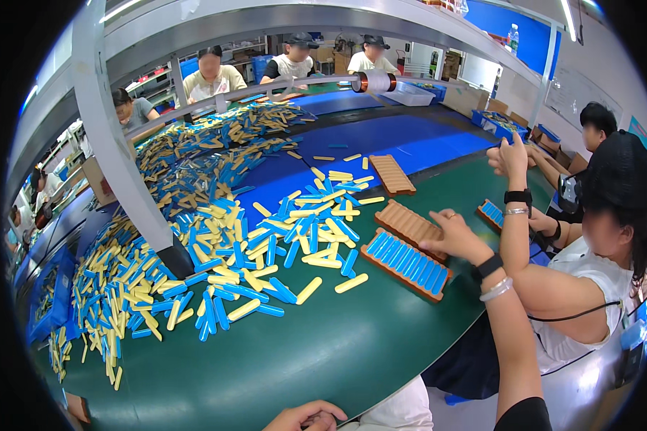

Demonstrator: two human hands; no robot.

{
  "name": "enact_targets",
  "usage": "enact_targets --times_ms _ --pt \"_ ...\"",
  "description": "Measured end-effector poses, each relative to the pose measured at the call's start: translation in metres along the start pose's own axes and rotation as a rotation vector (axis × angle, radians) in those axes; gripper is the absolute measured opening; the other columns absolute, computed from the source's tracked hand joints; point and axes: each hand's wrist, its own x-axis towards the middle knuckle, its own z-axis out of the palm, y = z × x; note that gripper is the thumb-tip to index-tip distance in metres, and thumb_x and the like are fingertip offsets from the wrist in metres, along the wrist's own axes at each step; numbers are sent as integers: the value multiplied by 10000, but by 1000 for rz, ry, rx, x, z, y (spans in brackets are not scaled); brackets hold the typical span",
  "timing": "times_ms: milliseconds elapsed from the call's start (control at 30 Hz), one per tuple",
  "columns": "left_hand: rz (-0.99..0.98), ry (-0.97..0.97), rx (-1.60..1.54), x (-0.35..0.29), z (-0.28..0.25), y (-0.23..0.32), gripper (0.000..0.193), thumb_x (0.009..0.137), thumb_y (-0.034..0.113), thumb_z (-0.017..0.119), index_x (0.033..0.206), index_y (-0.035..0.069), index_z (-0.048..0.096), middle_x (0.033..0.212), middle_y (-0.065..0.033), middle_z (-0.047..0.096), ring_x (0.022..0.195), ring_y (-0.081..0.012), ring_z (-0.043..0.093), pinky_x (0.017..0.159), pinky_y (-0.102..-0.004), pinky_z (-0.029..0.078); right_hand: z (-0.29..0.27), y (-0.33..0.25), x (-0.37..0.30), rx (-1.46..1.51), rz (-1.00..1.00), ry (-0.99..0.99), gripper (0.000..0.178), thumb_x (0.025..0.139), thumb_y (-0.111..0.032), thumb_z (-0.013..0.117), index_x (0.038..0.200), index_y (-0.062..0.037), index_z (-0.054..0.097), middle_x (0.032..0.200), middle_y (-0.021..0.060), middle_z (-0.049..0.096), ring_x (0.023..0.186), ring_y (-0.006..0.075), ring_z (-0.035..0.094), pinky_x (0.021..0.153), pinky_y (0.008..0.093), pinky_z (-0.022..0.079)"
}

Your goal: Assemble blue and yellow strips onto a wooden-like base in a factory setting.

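Observation:
My right hand (459, 235) reaches in from the lower right, its thumb and fingers around the right end of an empty, grooved brown tray (402, 221). Right in front of that tray lies a second brown tray (438, 293), its grooves filled with a row of blue sticks (408, 264). At the table's near edge my left hand (309, 416) is curled, partly cut off by the frame; its palm is hidden. A loose pile of flat, round-ended blue and cream sticks (244, 251) spreads to the left of the trays.
Another empty brown tray (392, 175) lies farther back on the green table (266, 366). A grey metal post (126, 136) rises through the pile. On my right a co-worker (589, 287) sits close, beside another tray of blue sticks (490, 212). A blue bin (52, 294) stands far left.

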Motion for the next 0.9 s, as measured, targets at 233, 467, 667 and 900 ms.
enact_targets --times_ms 233,467,667,900 --pt "-46 -4 0 0 1 11 192 931 99 437 1084 36 534 799 14 530 631 -35 434 566 -159 360 0 0 34 46 52 -274 906 601 -533 742 1220 81 497 1112 238 536 1061 345 516 927 352 423" --pt "94 -11 139 3 0 -2 202 920 115 454 1082 29 538 796 22 525 664 -52 444 616 -186 385 23 6 52 -77 234 17 755 587 -531 708 1006 87 598 1036 277 576 1042 353 546 882 373 466" --pt "101 -28 -23 -2 -3 -12 191 904 94 451 1056 34 551 785 5 538 710 -66 484 657 -203 410 10 -23 61 123 232 211 676 585 -435 757 980 91 601 974 218 573 919 313 565 807 365 470" --pt "129 -6 251 -3 -8 -10 184 892 110 464 1028 31 560 765 -32 561 684 -121 529 644 -262 438 -22 -175 -35 313 -798 -245 773 594 -431 794 1184 -26 499 1002 141 503 910 295 517 819 367 424"
